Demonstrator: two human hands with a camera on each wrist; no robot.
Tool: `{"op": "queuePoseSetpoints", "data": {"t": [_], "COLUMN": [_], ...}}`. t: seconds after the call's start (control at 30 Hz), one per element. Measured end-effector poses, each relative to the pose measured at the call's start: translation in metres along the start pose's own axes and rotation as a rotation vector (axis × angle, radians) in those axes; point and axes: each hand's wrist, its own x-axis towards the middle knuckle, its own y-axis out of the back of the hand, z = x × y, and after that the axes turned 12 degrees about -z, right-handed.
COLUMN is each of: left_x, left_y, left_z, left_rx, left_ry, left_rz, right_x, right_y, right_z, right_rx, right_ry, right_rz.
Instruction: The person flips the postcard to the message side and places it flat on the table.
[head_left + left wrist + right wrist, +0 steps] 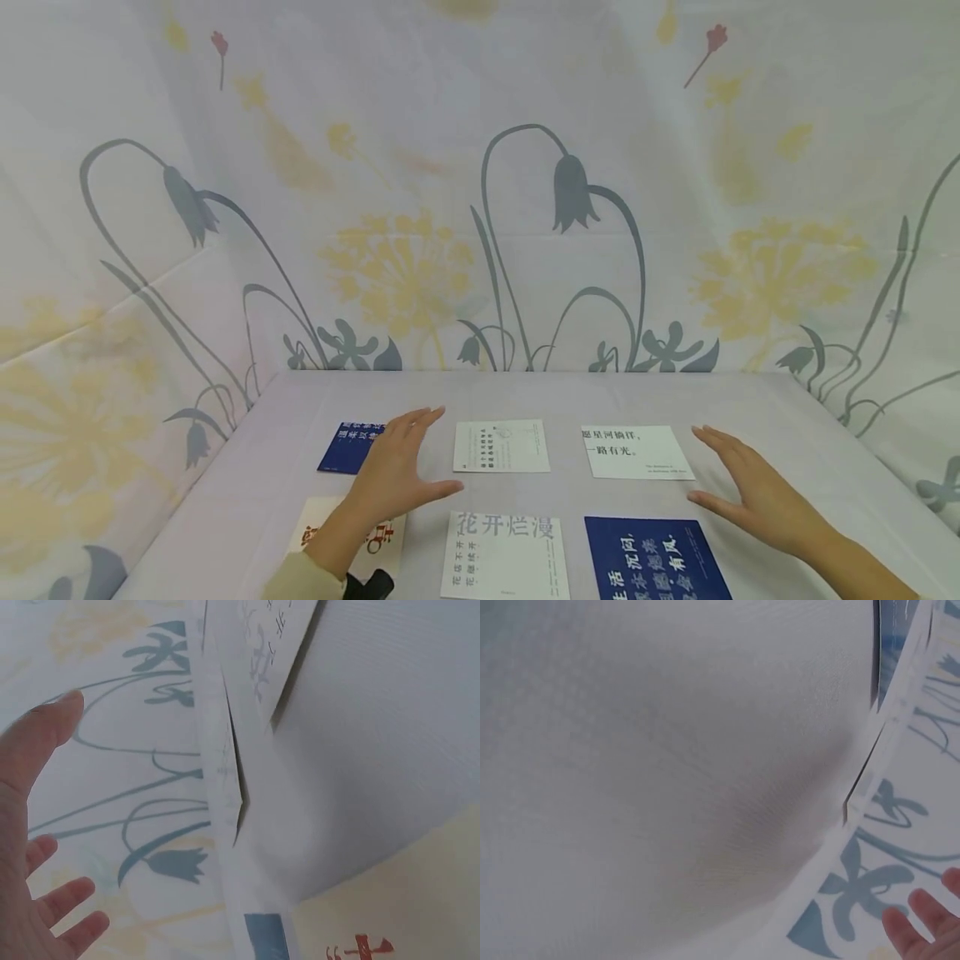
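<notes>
Landmark card: a white rectangular paper card with large grey characters (506,562) lies flat on the white worktop (630,392), middle of the near row.
Left of landmark: a cream paper card with red-brown characters (384,554), across a narrow gap, partly covered by the left wrist in the head view.
Right of landmark: a dark blue paper card with white characters (656,554), across another narrow gap; its near edge runs out of the head view.
Beyond landmark: a white paper card with small dark print (501,446), a strip of worktop separating the two facing edges.
Beyond and left of landmark: a smaller-looking dark blue card with white lettering (347,450), its right part behind the left hand.
Beyond and right of landmark: a white card with two lines of black characters (637,452).
Left hand (396,467): released, fingers extended, raised left of and beyond the landmark, thumb towards the landmark's far left corner.
Right hand (761,496): released, fingers extended, well right of the landmark, fingertips just beside the black-lettered card's right edge.
Room: broad worktop margins flank the card rows, left and right of the landmark.
Far edge: well beyond the landmark, the worktop meets upright white flower-patterned cloth (450,100).
</notes>
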Motion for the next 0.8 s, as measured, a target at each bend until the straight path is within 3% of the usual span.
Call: {"op": "queuePoseSetpoints", "data": {"t": [0.4, 0.8], "left_x": [0.014, 0.028], "left_y": [-0.009, -0.019], "left_z": [0.017, 0.031], "left_rx": [-0.072, -0.141], "left_ry": [-0.018, -0.053], "left_rz": [-0.006, -0.055], "right_x": [0.008, 0.015], "right_y": [-0.001, -0.006], "right_z": [0.001, 0.006], "right_rx": [0.04, 0.062], "right_ry": [0.004, 0.034], "right_rz": [-0.007, -0.014]}}
